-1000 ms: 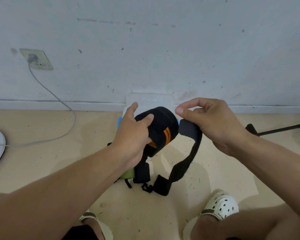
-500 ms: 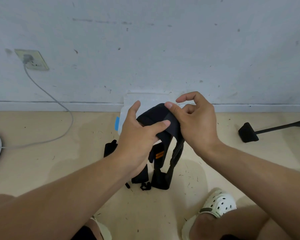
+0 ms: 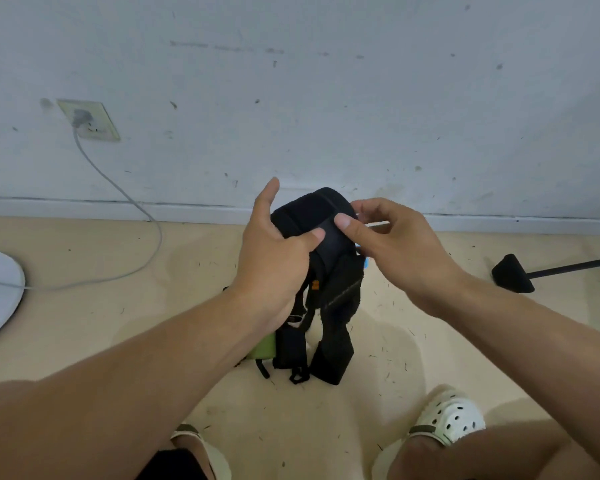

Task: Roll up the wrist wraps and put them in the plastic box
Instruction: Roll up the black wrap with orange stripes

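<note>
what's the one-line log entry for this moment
step: rolling wrap | left hand: grips roll | right hand: presses tail onto roll | loose end: hangs to floor | box: mostly hidden

Left hand gripping rolled black wrist wrap, right hand pinching it

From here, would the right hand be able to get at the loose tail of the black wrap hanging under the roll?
Probably yes. The right hand only pinches the roll, which the left hand grips; the tail hangs unobstructed just below.
</note>
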The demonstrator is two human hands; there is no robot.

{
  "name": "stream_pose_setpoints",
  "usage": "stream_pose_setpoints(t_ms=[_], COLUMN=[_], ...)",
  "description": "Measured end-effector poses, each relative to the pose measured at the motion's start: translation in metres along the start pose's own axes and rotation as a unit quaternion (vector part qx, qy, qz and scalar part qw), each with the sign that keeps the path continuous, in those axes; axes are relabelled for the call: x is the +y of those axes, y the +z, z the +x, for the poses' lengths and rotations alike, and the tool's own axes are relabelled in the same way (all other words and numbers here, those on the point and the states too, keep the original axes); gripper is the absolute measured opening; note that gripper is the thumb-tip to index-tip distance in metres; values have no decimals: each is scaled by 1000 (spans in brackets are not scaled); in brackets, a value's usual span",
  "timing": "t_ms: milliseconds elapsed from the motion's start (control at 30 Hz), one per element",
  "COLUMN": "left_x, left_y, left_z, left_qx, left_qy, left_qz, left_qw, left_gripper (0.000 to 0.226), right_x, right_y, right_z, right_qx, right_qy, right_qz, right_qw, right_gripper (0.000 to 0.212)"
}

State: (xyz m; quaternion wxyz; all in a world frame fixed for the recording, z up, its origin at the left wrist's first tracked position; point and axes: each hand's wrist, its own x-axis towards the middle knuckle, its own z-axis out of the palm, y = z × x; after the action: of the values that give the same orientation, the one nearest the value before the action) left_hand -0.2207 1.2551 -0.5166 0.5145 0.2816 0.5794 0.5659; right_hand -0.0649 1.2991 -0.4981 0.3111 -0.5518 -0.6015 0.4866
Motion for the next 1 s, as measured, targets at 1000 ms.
stream_pose_setpoints(t_ms=[1000], left_x=[7], left_y=[5], left_z=[-19], left_qx=[-115], left_qy=[-48], left_qz=[298], left_qw=[946], left_gripper=[57], right_x=[-11], right_y=[-83], right_z=[12], right_qx=[-311], right_qy=[111], right_qz=[-164], right_qw=[930], right_gripper=[28])
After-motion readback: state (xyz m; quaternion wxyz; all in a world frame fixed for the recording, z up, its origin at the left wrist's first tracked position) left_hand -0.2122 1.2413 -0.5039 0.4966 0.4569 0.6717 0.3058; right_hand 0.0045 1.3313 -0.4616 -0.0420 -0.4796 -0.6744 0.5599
